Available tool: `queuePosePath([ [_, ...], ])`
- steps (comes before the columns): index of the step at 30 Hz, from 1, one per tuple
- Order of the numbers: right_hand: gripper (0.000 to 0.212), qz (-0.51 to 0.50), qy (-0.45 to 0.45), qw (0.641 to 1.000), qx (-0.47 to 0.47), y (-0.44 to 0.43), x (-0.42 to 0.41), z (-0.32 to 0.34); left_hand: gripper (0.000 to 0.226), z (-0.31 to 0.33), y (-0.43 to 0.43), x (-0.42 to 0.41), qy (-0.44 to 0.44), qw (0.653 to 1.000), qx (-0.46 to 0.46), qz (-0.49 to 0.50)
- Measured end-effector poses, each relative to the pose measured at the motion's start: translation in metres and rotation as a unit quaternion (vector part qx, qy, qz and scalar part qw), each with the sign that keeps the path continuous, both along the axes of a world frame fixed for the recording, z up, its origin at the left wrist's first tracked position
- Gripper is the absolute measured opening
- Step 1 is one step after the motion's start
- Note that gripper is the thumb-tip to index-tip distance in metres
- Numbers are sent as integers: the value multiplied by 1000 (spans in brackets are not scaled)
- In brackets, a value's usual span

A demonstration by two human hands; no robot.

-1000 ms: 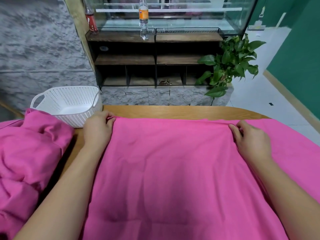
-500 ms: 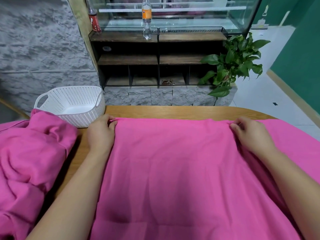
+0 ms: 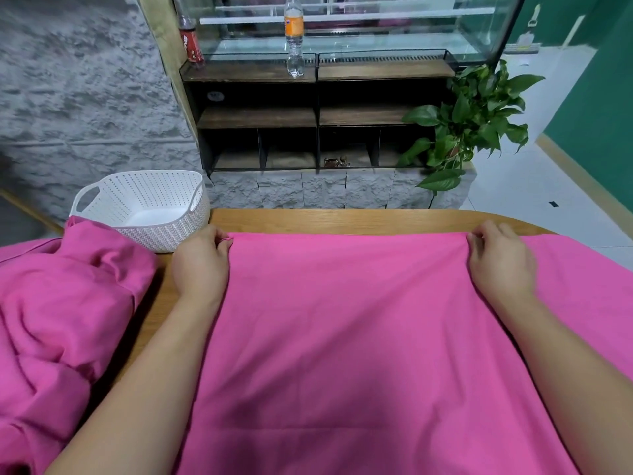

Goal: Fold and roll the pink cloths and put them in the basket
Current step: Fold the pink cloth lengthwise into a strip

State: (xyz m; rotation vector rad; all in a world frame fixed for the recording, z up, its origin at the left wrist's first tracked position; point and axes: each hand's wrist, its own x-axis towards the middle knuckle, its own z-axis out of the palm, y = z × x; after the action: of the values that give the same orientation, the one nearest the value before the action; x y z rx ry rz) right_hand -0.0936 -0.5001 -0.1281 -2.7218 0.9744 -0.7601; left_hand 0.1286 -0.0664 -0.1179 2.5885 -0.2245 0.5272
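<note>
A pink cloth (image 3: 346,320) lies spread flat over the wooden table (image 3: 342,221), its far edge straight between my hands. My left hand (image 3: 200,265) pinches the cloth's far left corner. My right hand (image 3: 500,265) grips the far edge further right, where the fabric bunches slightly. A heap of crumpled pink cloths (image 3: 58,313) sits at the table's left. A white perforated basket (image 3: 144,207) with nothing in it stands at the far left corner, just behind the heap.
Beyond the table stands a dark wooden shelf unit (image 3: 318,114) with two bottles on top and a glass tank above. A green potted plant (image 3: 469,121) is to its right. More pink fabric (image 3: 589,286) extends right of my right hand.
Both hands stay on the cloth's far edge, shifted slightly away from me; the edge now lies straighter. The view has drifted a little to the left.
</note>
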Motion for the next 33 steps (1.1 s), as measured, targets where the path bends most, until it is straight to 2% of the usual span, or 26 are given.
queuePosePath([
  [9, 15, -9, -9, 1000, -9, -1, 1, -2, 13, 9, -9, 6, -37, 996, 84, -1],
  [17, 12, -8, -21, 1000, -17, -5, 2, -5, 15, 6, -9, 5, -32, 995, 91, -2],
  [25, 13, -21, 29, 996, -83, 1, 4, -2, 23, 13, -5, 14, 4, 990, 142, 6],
  [29, 31, 18, 79, 990, -112, 19, 20, 17, 27, 29, 2, 22, 3, 986, 163, -15],
  [33, 31, 153, 31, 983, -91, 93, 47, 43, 19, 46, 12, 15, -25, 989, 140, -37],
])
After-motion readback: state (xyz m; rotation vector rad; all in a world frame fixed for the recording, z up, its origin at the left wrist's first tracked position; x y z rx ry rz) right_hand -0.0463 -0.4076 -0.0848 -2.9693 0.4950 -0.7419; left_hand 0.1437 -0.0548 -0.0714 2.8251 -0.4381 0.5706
